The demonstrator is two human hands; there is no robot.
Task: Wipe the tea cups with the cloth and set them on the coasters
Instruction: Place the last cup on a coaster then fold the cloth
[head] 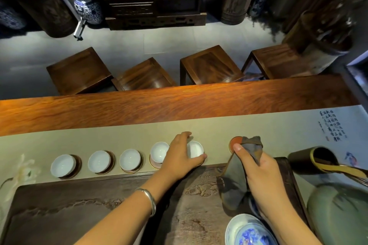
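Note:
Several white tea cups stand in a row on round coasters along the grey-green runner (278, 125). My left hand (179, 155) grips the rightmost cup (196, 149), which sits on a coaster mostly hidden under it. Beside it to the left is another cup (159, 150), then a third (130, 159). Further right lies a bare orange coaster (236, 143). My right hand (256, 171) holds a folded grey-brown cloth (235, 181) just in front of that coaster; the cloth's tip covers the coaster's right edge.
A dark carved tea tray (79, 215) fills the near table. A blue-and-white bowl (249, 230) sits at the bottom right, a green jar (338, 215) beside it, and a dark tube of tea tools (312, 159) lies at the right. Wooden stools stand beyond the table.

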